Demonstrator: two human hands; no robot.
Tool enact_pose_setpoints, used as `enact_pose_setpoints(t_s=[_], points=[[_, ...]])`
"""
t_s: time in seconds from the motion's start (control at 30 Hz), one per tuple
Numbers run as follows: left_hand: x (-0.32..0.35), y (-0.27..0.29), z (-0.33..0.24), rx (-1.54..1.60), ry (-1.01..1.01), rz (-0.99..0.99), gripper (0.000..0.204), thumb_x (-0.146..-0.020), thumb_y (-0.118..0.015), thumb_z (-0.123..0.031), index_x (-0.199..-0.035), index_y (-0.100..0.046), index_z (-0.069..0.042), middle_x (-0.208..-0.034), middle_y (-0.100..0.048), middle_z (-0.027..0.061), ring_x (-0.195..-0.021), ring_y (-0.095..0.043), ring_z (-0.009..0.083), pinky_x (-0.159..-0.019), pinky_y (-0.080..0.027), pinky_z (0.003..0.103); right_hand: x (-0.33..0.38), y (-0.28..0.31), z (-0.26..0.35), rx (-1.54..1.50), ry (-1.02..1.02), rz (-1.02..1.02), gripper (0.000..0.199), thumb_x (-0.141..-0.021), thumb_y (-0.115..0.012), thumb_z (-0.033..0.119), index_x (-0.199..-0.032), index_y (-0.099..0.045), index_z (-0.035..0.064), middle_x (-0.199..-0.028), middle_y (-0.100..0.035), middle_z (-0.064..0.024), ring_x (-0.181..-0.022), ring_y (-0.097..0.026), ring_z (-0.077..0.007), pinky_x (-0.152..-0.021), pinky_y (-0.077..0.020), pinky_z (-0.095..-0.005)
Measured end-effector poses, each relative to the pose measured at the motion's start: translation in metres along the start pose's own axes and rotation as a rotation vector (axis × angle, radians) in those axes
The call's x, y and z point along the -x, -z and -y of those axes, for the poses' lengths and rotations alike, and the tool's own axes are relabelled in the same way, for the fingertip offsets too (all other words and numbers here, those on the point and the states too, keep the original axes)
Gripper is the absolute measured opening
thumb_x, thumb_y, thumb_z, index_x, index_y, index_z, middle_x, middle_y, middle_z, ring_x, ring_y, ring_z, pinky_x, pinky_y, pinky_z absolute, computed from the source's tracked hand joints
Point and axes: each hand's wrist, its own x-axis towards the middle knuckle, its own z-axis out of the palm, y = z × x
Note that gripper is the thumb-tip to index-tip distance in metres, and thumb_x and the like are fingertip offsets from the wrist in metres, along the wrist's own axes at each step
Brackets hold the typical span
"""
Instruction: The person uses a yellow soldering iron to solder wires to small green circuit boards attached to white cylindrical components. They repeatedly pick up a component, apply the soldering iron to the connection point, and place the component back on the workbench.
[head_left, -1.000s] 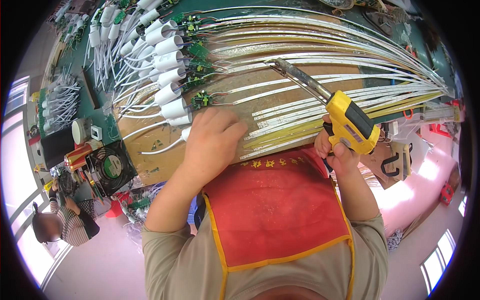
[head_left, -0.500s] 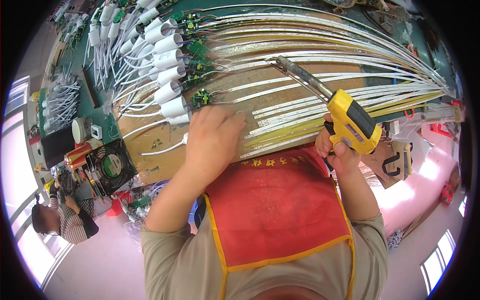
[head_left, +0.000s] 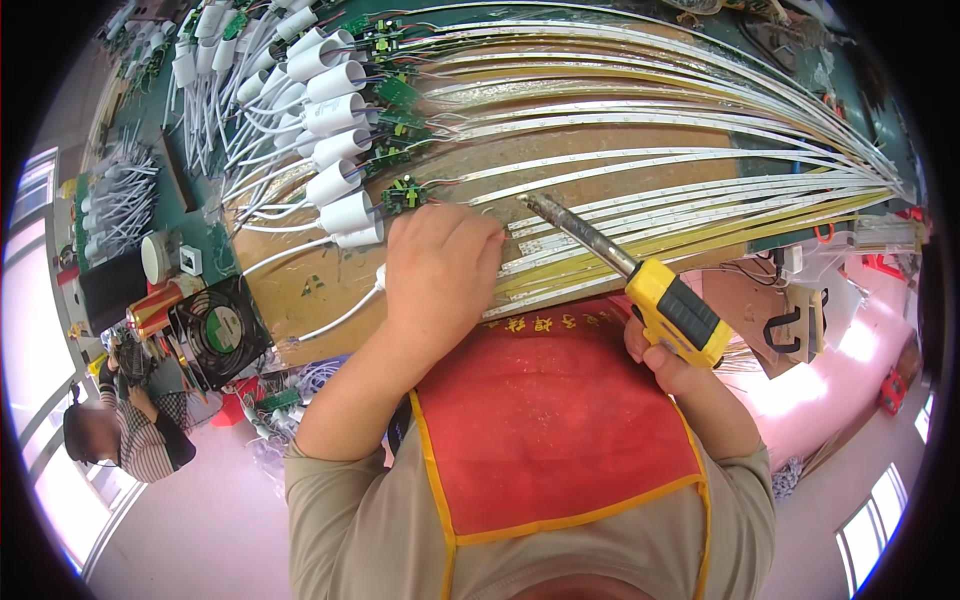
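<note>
My right hand point(head_left: 668, 362) is wrapped round the grip of a yellow and black soldering gun point(head_left: 682, 312), near the table's front edge. The gun's metal tip points up and left, close above the ends of the white LED strips point(head_left: 620, 208). My left hand point(head_left: 440, 280) rests on the brown board point(head_left: 300, 290) with its fingers curled at the strips' left ends. What those fingers pinch is hidden beneath them. A white cable point(head_left: 345, 312) runs out from beside that hand. Just beyond it lies a small green circuit board point(head_left: 404, 194) with thin wires.
White cylindrical housings point(head_left: 335, 182) with cables and circuit boards line up along the left. More strips fan out to the far right. A black fan point(head_left: 222, 332) stands at the left front, and another person point(head_left: 140, 430) works beyond it. A cardboard box point(head_left: 775, 320) sits at right.
The soldering gun has come down and left, its tip now nearer my left hand. My left hand has shifted slightly right, and the white cable beside it has moved.
</note>
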Motion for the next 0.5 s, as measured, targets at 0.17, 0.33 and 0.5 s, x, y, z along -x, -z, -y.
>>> enact_pose_setpoints(t_s=[0.17,0.33,0.5], points=[[0.002,0.002,0.001,-0.010,-0.013,0.027,0.011,-0.077,-0.070,-0.008,-0.088,-0.068,-0.009,-0.089,-0.066,0.0066,-0.086,-0.061,0.0275,-0.076,-0.046,0.038,0.011,0.004,-0.011,0.048,-0.004,0.022,0.039,-0.080,-0.072,0.012,-0.111,-0.055,-0.0034,-0.078,-0.057,-0.0039,-0.065,-0.055,-0.0132,-0.058,-0.0443,-0.0278],[0.004,0.000,0.000,-0.022,0.001,0.021,0.011,-0.077,-0.070,-0.008,-0.087,-0.067,-0.010,-0.089,-0.065,0.0062,-0.085,-0.061,0.0266,-0.076,-0.045,0.039,0.016,0.006,-0.016,0.084,-0.015,0.021,0.040,-0.079,-0.072,0.011,-0.113,-0.055,-0.0042,-0.078,-0.057,-0.0045,-0.063,-0.055,-0.0137,-0.058,-0.0439,-0.0278],[0.002,-0.004,-0.002,-0.030,-0.016,0.015,0.011,-0.076,-0.069,-0.007,-0.086,-0.066,-0.011,-0.088,-0.064,0.0053,-0.085,-0.060,0.0261,-0.077,-0.044,0.038,0.016,0.007,-0.011,0.102,-0.045,0.050,0.038,-0.080,-0.072,0.011,-0.111,-0.057,-0.0036,-0.078,-0.058,-0.0043,-0.063,-0.055,-0.0140,-0.057,-0.0438,-0.0279]])
